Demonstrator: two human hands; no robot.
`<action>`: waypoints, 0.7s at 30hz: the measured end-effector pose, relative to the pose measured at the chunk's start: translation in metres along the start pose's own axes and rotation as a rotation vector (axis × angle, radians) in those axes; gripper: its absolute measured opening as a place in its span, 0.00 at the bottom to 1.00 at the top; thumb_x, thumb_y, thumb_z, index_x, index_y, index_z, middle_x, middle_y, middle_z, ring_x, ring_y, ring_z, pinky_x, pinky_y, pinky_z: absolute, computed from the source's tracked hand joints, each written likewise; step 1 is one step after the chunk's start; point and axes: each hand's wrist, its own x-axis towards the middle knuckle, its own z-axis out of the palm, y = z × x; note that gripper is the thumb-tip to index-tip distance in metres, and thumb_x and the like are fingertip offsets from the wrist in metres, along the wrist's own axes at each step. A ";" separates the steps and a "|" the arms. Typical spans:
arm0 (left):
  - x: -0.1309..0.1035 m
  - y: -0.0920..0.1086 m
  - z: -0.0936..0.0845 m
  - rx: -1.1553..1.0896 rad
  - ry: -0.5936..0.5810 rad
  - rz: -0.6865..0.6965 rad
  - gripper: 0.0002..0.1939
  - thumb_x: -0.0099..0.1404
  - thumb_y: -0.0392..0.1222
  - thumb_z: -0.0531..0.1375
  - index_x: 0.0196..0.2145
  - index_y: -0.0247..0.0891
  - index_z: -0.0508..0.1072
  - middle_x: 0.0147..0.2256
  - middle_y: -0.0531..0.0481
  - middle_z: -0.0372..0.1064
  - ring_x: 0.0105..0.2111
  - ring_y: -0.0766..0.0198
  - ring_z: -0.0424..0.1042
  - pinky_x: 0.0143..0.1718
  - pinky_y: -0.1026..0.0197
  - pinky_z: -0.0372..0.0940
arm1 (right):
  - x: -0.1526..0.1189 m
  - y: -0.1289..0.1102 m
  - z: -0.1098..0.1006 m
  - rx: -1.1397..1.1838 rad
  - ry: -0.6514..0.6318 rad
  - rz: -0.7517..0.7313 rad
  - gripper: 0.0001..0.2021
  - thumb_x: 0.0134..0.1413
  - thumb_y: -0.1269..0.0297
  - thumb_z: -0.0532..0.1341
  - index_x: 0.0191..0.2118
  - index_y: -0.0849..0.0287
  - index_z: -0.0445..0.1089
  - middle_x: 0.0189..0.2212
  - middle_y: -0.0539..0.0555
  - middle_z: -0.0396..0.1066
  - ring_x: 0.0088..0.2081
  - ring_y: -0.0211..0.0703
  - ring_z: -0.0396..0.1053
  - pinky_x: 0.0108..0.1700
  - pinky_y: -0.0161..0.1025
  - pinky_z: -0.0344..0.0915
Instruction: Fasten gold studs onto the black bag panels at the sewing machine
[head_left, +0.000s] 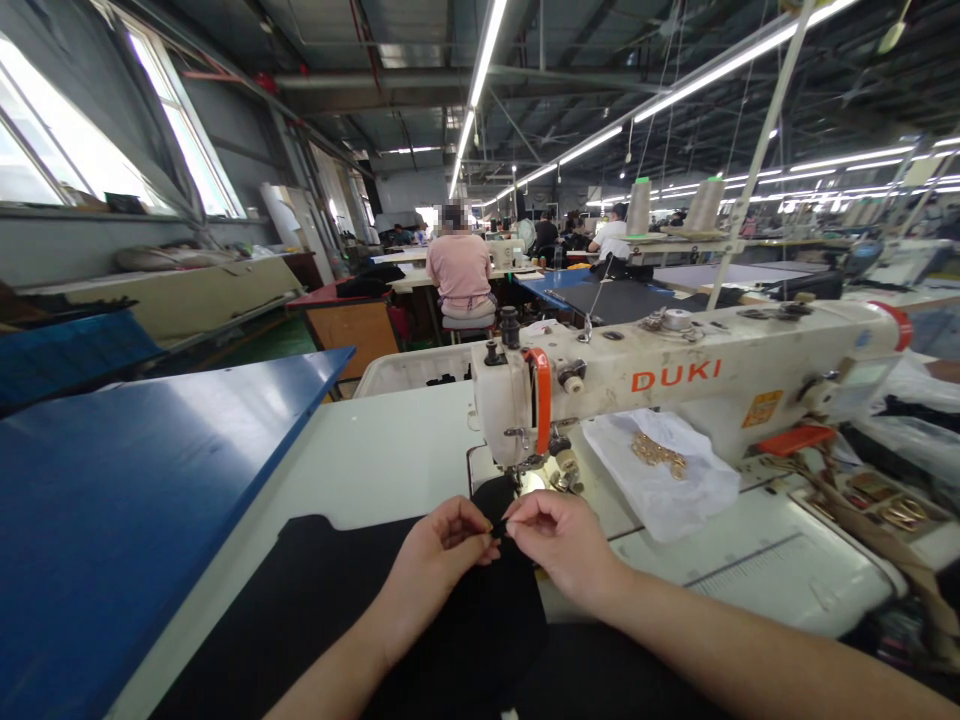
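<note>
My left hand (444, 548) and my right hand (564, 548) meet in front of the sewing machine's needle area, thumbs and fingertips pinched. Between them they hold a small black strip (499, 527), mostly hidden by the fingers. A tiny gold-coloured bit shows at the left fingertips, too small to name. Under both hands lies black fabric (337, 610), spread over the table and reaching up to the presser foot. The white sewing machine (600, 385), marked DUKI, stands just beyond, its lamp lit near the needle.
A white plastic bag (660, 480) with gold-coloured metal pieces (660, 455) lies under the machine arm. At left is a blue tabletop (150, 480). To the right sits a tray of small hardware (892, 505). Other people work farther back, one in a pink top (459, 268).
</note>
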 end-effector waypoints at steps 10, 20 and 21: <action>0.000 -0.004 0.002 -0.001 0.034 -0.052 0.13 0.45 0.44 0.69 0.28 0.36 0.75 0.24 0.51 0.74 0.27 0.64 0.72 0.34 0.62 0.66 | -0.001 0.005 0.000 0.010 0.013 -0.027 0.02 0.44 0.66 0.61 0.25 0.57 0.68 0.30 0.51 0.73 0.31 0.39 0.69 0.35 0.36 0.65; -0.005 -0.003 0.002 0.137 0.034 0.019 0.09 0.51 0.43 0.65 0.29 0.37 0.74 0.25 0.50 0.75 0.29 0.61 0.73 0.35 0.62 0.66 | -0.002 -0.001 -0.006 -0.083 -0.008 0.031 0.03 0.44 0.66 0.64 0.28 0.58 0.71 0.25 0.49 0.72 0.28 0.39 0.69 0.33 0.35 0.64; -0.005 -0.003 0.002 0.145 0.028 0.026 0.08 0.51 0.43 0.65 0.29 0.37 0.74 0.25 0.50 0.74 0.29 0.61 0.73 0.35 0.62 0.66 | -0.002 -0.001 -0.007 -0.065 -0.018 0.041 0.05 0.44 0.66 0.64 0.30 0.58 0.71 0.26 0.49 0.73 0.29 0.39 0.70 0.33 0.35 0.65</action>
